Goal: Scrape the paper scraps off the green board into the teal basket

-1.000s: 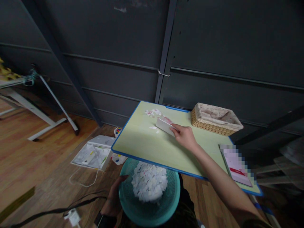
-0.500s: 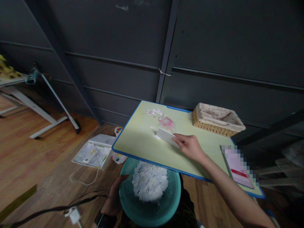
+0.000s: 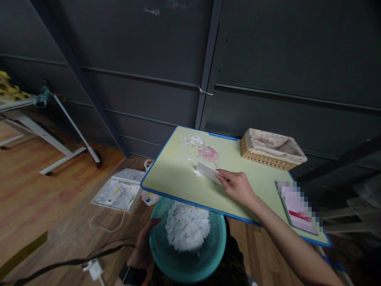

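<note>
My right hand (image 3: pixel 237 186) pinches a white card (image 3: pixel 208 172) whose edge rests on the green table (image 3: pixel 178 178), next to a few white paper scraps (image 3: pixel 197 172). Beyond it lie a pink scrap pile (image 3: pixel 208 153) and a paler pile (image 3: pixel 193 140). My left hand (image 3: pixel 143 246) grips the rim of a teal mesh basket (image 3: pixel 187 262), held below the table's near edge. The basket is heaped with white paper scraps (image 3: pixel 187 226).
A wicker basket (image 3: pixel 272 150) stands at the table's far right. A pink-and-white booklet (image 3: pixel 297 206) lies at the right edge. On the wooden floor lie a white box (image 3: pixel 119 192), cables (image 3: pixel 68 264) and a plug (image 3: pixel 94 270). A white metal stand (image 3: pixel 56 135) is at the left.
My right hand has drawn the white card back toward me, away from the pink pile, dragging a few white scraps along. The teal basket stays in place.
</note>
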`<state>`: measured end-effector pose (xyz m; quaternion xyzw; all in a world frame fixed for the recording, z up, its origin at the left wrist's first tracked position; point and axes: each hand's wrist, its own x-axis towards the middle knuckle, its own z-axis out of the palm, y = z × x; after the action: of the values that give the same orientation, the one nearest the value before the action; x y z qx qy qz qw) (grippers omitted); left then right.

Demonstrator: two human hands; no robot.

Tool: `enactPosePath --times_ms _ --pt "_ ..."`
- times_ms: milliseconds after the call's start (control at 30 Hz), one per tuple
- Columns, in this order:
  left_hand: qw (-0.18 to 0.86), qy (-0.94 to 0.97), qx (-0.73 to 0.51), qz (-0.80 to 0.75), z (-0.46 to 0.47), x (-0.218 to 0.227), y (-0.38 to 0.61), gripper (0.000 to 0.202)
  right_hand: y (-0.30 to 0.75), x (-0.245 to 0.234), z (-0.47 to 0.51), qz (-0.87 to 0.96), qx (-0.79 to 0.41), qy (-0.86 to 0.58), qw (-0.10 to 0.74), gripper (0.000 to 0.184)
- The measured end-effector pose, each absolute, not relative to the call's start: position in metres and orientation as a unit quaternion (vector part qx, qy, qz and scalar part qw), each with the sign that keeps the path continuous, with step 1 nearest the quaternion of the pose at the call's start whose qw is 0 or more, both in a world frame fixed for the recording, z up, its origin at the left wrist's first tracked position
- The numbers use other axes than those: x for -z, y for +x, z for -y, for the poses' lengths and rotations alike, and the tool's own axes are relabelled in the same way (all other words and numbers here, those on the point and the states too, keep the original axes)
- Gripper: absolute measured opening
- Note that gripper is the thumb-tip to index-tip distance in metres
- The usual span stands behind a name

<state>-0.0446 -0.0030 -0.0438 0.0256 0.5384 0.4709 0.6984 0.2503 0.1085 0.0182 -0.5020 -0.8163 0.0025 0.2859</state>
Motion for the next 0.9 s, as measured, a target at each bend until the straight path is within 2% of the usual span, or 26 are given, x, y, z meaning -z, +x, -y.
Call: enactPosePath --times_ms 267,467,900 --pt "0.713 0.068 -0.465 -0.520 0.001 0.060 -0.051 0.013 0.246 -0.014 -0.086 0.825 0.061 -0.453 0.331 0.027" --pt "0.718 0.082 -0.485 -0.492 -0.001 0.067 -0.054 0.008 0.240 -0.006 -0.072 0.857 0.027 -0.395 0.329 0.025" --pt "0.722 0.074 -0.481 -0.491 0.002 0.054 -0.056 0.015 0.234 -0.005 -0.061 0.854 -0.010 -0.363 0.372 0.022"
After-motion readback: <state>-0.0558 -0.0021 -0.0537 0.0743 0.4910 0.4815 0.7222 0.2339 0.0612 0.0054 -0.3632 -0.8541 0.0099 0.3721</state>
